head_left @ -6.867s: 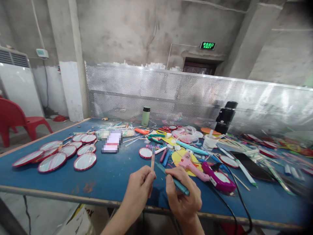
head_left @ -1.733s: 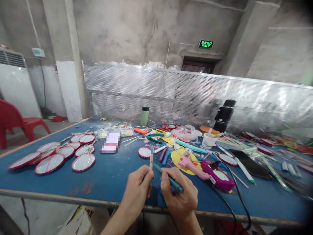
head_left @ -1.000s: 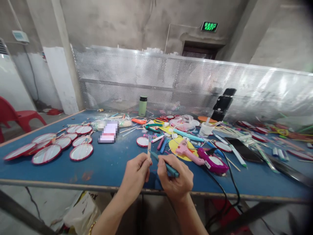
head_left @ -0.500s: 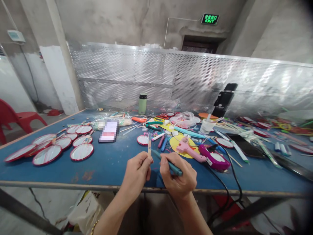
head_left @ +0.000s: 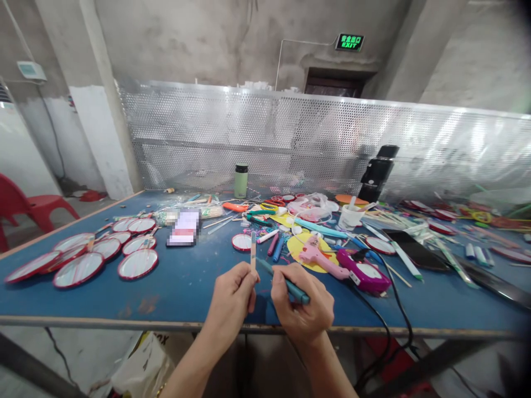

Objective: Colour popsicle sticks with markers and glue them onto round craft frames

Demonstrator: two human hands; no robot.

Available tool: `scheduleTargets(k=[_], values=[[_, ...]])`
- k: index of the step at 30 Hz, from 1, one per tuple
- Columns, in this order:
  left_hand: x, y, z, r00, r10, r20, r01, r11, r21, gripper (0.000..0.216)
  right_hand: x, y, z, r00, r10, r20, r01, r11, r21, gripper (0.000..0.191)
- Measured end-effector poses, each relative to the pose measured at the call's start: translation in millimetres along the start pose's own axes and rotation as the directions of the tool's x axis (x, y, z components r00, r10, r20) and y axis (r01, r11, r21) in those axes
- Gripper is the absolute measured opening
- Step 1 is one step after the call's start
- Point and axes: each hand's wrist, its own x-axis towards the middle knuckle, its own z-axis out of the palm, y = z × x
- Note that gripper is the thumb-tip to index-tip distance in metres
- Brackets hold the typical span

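At the lower centre of the frame, the left hand [head_left: 232, 296] holds a thin flat stick [head_left: 253, 247] upright. Its grip is clenched on the lower end, leaving the upper length free. The right hand's [head_left: 305, 307] grip wraps a teal pen [head_left: 285, 281], slanted so its tip seems to meet the stick. Both hover over the near edge of the blue table [head_left: 182, 284], and a pink glue gun [head_left: 319, 260] lies near on the right.
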Motion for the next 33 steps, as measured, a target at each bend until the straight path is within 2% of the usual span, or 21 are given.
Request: scheduleTargets(k=[5,33], values=[[-0.1,0.9,0.1,1.000,0.005,-0.010,-0.005,1.000,0.001,0.030,-0.5,0.2,-0.5,1.000,0.005,0.029,-0.005,1.000,-0.005,0.015],[-0.2,1.6,1.3,1.000,-0.004,-0.011,0.003,0.999,-0.043,0.029,-0.3,0.7,-0.7,0.999,-0.046,0.009,0.046,0.998,-0.036,0.014]])
